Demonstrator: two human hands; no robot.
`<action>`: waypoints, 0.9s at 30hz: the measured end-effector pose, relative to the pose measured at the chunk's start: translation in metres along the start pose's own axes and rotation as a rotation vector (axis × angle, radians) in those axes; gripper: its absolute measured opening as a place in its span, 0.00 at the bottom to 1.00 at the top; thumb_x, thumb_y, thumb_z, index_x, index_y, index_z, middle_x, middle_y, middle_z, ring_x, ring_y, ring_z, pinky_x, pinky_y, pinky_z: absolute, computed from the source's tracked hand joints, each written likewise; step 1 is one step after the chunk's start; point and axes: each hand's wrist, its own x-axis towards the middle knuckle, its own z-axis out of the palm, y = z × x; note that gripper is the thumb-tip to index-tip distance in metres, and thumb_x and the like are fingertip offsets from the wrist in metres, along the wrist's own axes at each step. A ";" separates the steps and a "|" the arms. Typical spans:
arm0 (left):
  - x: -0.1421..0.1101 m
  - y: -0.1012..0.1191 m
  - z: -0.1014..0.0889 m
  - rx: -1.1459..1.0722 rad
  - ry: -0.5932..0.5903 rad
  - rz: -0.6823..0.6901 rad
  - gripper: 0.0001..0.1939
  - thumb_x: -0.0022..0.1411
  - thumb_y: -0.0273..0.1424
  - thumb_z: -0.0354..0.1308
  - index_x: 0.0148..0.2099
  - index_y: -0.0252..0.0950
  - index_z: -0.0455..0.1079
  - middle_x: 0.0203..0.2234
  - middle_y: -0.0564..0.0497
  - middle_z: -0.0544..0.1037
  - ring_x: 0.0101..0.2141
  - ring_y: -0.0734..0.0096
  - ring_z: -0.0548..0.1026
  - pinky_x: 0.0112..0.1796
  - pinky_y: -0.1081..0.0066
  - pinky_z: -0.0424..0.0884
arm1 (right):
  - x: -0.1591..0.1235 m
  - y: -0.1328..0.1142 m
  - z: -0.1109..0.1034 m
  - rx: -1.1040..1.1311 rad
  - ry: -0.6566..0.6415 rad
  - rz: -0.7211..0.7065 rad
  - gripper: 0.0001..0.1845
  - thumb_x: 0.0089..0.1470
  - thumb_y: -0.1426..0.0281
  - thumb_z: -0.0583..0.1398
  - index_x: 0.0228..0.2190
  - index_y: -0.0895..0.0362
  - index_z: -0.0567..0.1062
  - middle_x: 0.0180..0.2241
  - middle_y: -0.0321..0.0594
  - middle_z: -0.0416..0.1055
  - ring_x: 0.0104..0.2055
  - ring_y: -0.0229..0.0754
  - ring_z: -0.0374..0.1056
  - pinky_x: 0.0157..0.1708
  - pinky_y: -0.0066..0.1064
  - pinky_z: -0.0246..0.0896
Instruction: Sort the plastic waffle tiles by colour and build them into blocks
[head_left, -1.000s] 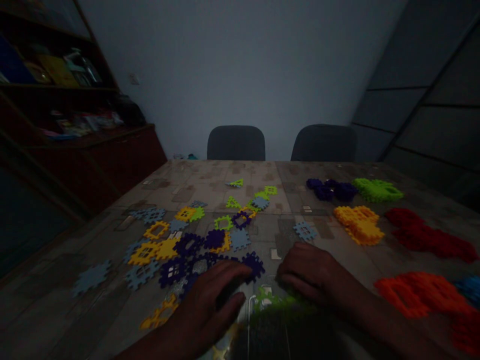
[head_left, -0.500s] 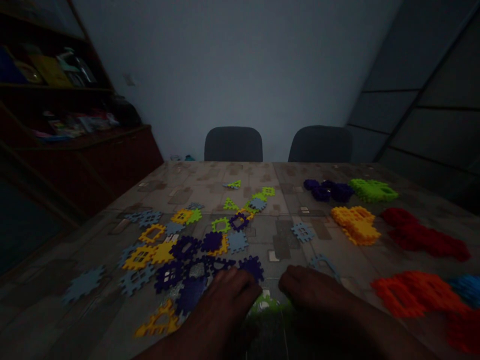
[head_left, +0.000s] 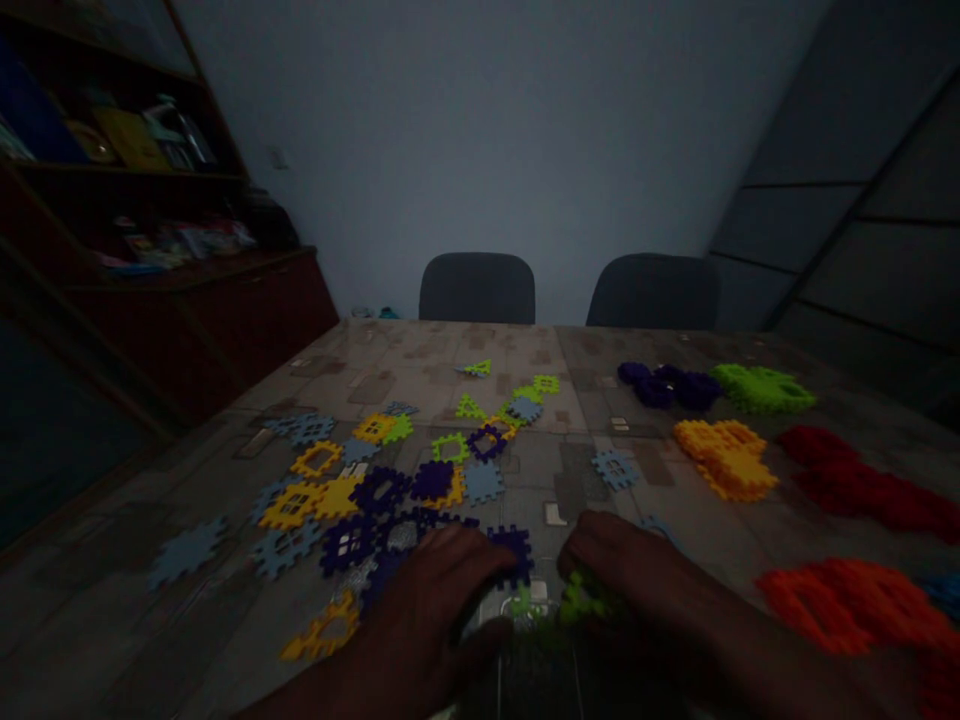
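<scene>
At the near edge of the table, my left hand (head_left: 446, 590) has its thumb and fingers apart and appears to hold nothing. My right hand (head_left: 630, 570) has its fingers curled around a lime-green toothed building piece (head_left: 581, 602), whose lower part is dark and blurred. Another green piece (head_left: 523, 603) shows between the hands, partly in shadow. A purple toothed piece (head_left: 512, 555) lies just beyond the left fingertips. Beyond the right hand, a grey-blue piece (head_left: 660, 530) is mostly covered.
Several loose yellow, purple, grey and green pieces, such as a yellow one (head_left: 330, 628), spread left and centre. On the right stand sorted stacks: orange (head_left: 855, 600), red (head_left: 862, 480), yellow (head_left: 727, 455), green (head_left: 761, 388) and purple (head_left: 667, 385). Two chairs (head_left: 477, 288) stand behind the table.
My left thumb has parted from the fingers. A green piece now shows upright under my right hand's fingers. The view has shifted slightly, moving the scene to the right.
</scene>
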 end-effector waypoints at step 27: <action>0.002 -0.017 -0.009 -0.138 0.089 -0.039 0.12 0.69 0.26 0.48 0.48 0.43 0.70 0.41 0.50 0.75 0.43 0.64 0.72 0.44 0.64 0.67 | 0.021 -0.031 0.063 -0.245 0.111 -0.124 0.14 0.49 0.75 0.60 0.40 0.55 0.72 0.37 0.45 0.73 0.33 0.48 0.70 0.30 0.35 0.63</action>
